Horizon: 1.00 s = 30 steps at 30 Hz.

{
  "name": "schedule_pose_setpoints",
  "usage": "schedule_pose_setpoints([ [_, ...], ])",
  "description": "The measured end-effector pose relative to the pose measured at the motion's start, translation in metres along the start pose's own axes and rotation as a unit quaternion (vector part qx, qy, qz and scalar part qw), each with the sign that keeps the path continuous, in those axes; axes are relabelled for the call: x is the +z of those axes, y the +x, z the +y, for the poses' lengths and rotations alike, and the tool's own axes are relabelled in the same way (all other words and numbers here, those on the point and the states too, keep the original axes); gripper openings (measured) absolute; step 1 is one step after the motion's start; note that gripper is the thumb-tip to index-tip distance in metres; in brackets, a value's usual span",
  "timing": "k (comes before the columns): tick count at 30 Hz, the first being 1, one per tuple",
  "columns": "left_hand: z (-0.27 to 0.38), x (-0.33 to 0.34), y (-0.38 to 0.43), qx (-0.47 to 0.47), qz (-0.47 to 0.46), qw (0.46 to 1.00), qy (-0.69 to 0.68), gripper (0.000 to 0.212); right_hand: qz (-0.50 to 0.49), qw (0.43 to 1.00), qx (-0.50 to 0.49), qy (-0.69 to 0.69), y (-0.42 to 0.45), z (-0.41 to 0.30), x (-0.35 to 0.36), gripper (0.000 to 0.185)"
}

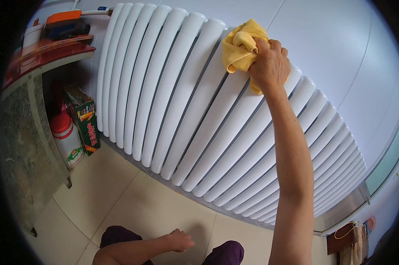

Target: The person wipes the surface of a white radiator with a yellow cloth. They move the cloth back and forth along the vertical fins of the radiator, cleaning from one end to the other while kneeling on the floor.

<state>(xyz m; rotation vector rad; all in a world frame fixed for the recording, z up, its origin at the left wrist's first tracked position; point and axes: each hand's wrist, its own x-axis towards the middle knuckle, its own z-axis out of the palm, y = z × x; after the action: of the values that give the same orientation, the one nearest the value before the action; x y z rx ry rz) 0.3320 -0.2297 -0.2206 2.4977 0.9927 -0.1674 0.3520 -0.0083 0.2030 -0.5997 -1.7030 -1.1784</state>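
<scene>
My right hand grips a bunched yellow cleaning cloth and presses it on the upper ends of the tubes of a white column radiator. Part of the cloth hangs below the palm, over the tube fronts. Low in the view, my left hand hovers between my knees with its fingers curled in. Nothing shows in it. The radiator stands along the wall, its tubes running from top to floor level.
At left stands a table with a red top, holding a white tub and an orange object. Under it are a white bottle with a red cap and a green printed box. A brown board leans at lower right.
</scene>
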Motion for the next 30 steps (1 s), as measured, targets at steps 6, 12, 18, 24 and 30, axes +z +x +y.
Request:
schedule_pose_setpoints([
  [6, -0.003, 0.004, 0.002, -0.008, 0.016, 1.0, -0.009, 0.016, -0.071, 0.982, -0.155, 0.081, -0.123, -0.074, 0.024, 0.017],
  [12, 0.004, -0.007, -0.002, -0.008, -0.01, 1.0, -0.007, 0.015, -0.263, 0.925, -0.223, 0.161, -0.196, -0.101, 0.024, 0.016],
  [18, -0.002, 0.01, -0.004, -0.035, -0.01, 0.999, -0.016, 0.016, 0.0, 0.995, -0.079, 0.068, -0.02, -0.05, 0.021, 0.027],
  [24, -0.01, 0.02, 0.003, 0.004, -0.017, 1.0, -0.014, 0.022, 0.036, 0.994, -0.062, 0.081, -0.022, -0.073, 0.037, 0.02],
  [30, -0.005, 0.015, 0.0, 0.014, -0.023, 0.999, -0.017, 0.022, -0.252, 0.935, -0.229, 0.099, -0.181, -0.155, 0.051, 0.022],
])
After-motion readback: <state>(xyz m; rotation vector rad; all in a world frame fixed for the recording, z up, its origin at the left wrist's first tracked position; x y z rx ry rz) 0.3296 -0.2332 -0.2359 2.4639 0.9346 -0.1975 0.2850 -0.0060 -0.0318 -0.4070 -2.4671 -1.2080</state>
